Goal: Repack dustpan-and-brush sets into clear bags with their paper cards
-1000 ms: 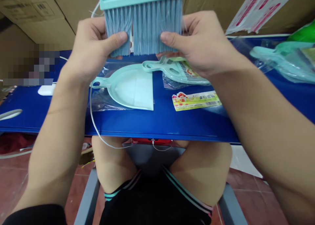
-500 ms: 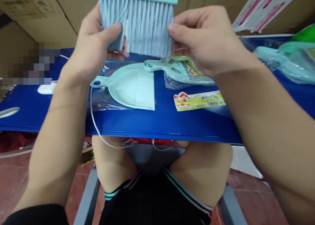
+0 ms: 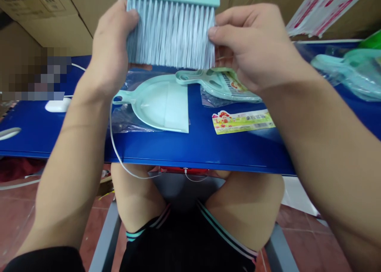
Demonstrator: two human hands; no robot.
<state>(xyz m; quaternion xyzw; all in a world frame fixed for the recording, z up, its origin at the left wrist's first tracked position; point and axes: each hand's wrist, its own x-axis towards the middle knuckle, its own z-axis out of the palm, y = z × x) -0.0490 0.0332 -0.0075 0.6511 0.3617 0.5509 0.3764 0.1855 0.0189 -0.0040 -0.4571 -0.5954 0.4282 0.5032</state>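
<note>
A light teal hand brush point(image 3: 172, 33) is held up above the table, its pale blue bristles hanging down and its top cut off by the picture's edge. My left hand point(image 3: 111, 41) grips its left side, thumb on the bristles and the other fingers mostly behind. At the right edge, my right hand point(image 3: 244, 37) pinches the bristles between thumb and fingers. Below lies a teal dustpan point(image 3: 160, 103) on a clear plastic bag point(image 3: 127, 123). A wrapped dustpan-and-brush set point(image 3: 220, 85) and a printed card label point(image 3: 242, 121) lie to its right.
The blue table point(image 3: 190, 151) has more wrapped teal dustpans point(image 3: 354, 73) at its right end. A white cable point(image 3: 114, 145) hangs over the front edge. At the left lies a white object like a computer mouse point(image 3: 58, 105). Cardboard boxes point(image 3: 53, 18) stand behind.
My left thumb has moved up from the lower bristles, and the gap in them has closed. The brush has shifted slightly right; my right hand keeps its pinch.
</note>
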